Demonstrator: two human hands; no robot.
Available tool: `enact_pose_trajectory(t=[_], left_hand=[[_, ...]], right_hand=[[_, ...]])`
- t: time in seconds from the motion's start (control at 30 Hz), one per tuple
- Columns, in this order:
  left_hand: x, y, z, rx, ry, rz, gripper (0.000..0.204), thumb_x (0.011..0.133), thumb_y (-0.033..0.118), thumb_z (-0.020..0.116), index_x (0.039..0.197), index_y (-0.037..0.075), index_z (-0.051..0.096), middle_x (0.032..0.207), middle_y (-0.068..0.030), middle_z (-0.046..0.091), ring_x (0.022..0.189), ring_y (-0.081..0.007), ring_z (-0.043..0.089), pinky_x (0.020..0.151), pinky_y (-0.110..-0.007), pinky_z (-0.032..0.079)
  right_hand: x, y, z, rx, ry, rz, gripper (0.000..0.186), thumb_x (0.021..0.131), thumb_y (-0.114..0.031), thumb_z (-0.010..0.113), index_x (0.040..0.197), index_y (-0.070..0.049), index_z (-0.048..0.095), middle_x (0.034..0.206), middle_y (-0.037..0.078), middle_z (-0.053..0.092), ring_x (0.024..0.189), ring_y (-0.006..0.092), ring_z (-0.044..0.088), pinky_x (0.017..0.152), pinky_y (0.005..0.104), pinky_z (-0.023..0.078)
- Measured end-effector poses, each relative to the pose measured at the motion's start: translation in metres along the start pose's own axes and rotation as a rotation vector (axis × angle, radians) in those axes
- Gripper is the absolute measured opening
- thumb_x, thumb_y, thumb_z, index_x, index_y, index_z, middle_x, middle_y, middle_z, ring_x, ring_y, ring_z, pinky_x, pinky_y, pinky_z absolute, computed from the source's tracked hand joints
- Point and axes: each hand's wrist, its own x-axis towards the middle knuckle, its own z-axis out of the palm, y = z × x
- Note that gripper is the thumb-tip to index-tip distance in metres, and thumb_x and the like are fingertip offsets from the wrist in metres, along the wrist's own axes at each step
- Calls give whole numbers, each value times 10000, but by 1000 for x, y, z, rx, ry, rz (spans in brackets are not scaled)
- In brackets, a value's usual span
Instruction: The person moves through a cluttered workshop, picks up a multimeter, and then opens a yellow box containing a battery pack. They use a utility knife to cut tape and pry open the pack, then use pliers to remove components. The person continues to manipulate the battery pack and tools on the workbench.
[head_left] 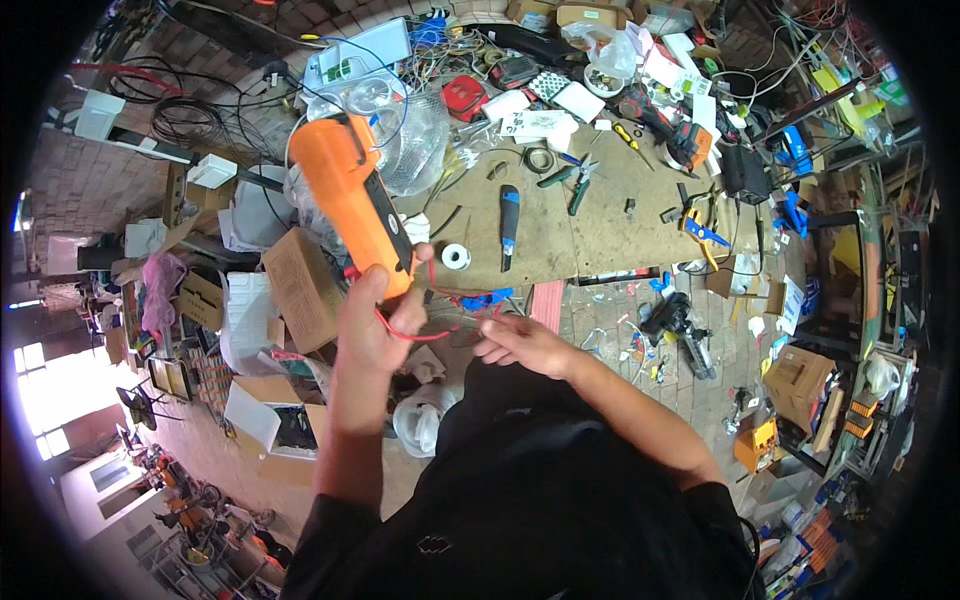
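My left hand (378, 318) grips the lower end of an orange-and-black handheld device (352, 205), which tilts up and left over the bench edge. Thin red wire (412, 337) loops out near that hand and runs toward my right hand (522, 345). The fingers of my right hand are pinched together in front of my body, with red wire at their tips. On the bench near the device stands a small white roll (455, 257). Farther right lies a blue-and-black utility knife (509, 225).
The workbench (620, 215) bears green-handled pliers (580, 188), a yellow screwdriver (628, 137), blue-and-yellow wire strippers (705, 231) and a cordless drill (645, 110). Cluttered wires and bags line its back. Cardboard boxes (300, 288) stand at left; a black tool (683, 330) lies on the floor right.
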Motion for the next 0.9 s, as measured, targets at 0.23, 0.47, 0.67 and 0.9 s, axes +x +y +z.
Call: enact_pose_trajectory(t=[0.23, 0.47, 0.67, 0.9], left_hand=[[-47, -21, 67, -264, -324, 7, 914, 900, 663, 694, 1530, 53, 436, 1394, -149, 620, 459, -44, 406, 450, -224, 324], [-94, 71, 59, -214, -378, 279, 869, 944, 493, 705, 1559, 5, 331, 1254, -78, 471, 488, -59, 407, 447, -224, 307], [-123, 188, 17, 7, -158, 757, 866, 924, 330, 745, 1524, -43, 243, 1407, -197, 436, 476, -45, 432, 425, -190, 353], [-145, 230, -37, 25, -111, 852, 797, 1005, 348, 644, 1489, -122, 219, 1403, -248, 452, 437, -48, 407, 421, -186, 314]], right_hand=[[31, -5, 26, 867, 2, -202, 321, 1013, -105, 683, 1295, -77, 534, 1091, 138, 744, 914, 273, 760, 819, 446, 648], [-68, -87, -83, 1003, 321, -602, 558, 1040, -7, 516, 1555, -56, 305, 1032, 129, 674, 761, 143, 673, 741, 299, 589], [-122, -174, -121, 711, 522, -846, 685, 1041, 5, 501, 1631, -144, 186, 1125, 223, 719, 757, 155, 699, 706, 343, 620], [-186, -182, -110, 685, 616, -883, 741, 1022, 10, 548, 1619, -244, 190, 1225, 261, 697, 820, 158, 722, 736, 321, 611]])
